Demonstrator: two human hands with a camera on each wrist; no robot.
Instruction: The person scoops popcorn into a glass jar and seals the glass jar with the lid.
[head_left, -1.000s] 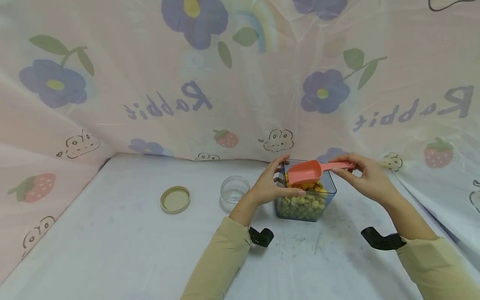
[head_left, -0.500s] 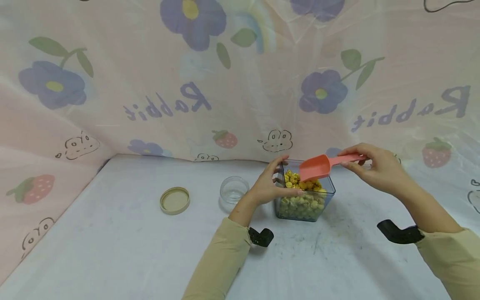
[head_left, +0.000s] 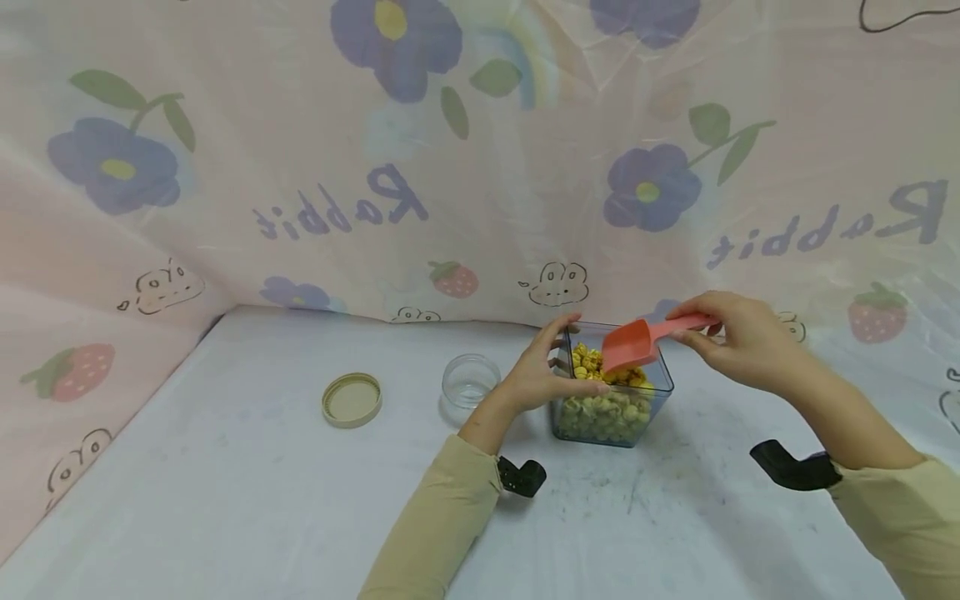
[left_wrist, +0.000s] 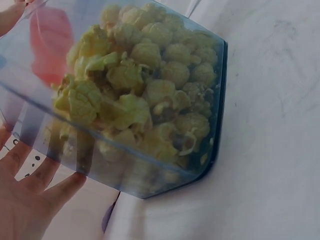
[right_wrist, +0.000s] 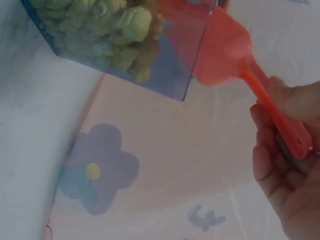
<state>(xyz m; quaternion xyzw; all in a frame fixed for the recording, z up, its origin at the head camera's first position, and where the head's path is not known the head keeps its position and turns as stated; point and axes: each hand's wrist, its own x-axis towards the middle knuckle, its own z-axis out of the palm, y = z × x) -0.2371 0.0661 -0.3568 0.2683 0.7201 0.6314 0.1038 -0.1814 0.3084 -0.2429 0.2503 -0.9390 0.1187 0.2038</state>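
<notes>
A clear bluish square container (head_left: 660, 398) stands on the white table, holding popcorn (head_left: 603, 415). My left hand (head_left: 531, 373) grips its left side, thumb along the front rim and fingers round the back; in the left wrist view those fingers (left_wrist: 37, 187) show against the clear wall. From the right, my right hand (head_left: 738, 343) holds a pink scoop (head_left: 630, 345) by its handle. The scoop's bowl dips inside the container's opening, tilted down toward the popcorn. In the right wrist view the scoop's bowl (right_wrist: 225, 47) crosses the rim. Whether popcorn lies in the bowl is hidden.
Left of the container is a small clear round jar (head_left: 470, 382) without a lid. Farther left lies a round beige lid (head_left: 351, 402). A printed curtain (head_left: 487, 208) hangs close behind the container.
My right hand first moved right with the scoop, uncovering popcorn at the container's left. It then came slightly back left, with the bowl lower. My left hand stayed on the container.
</notes>
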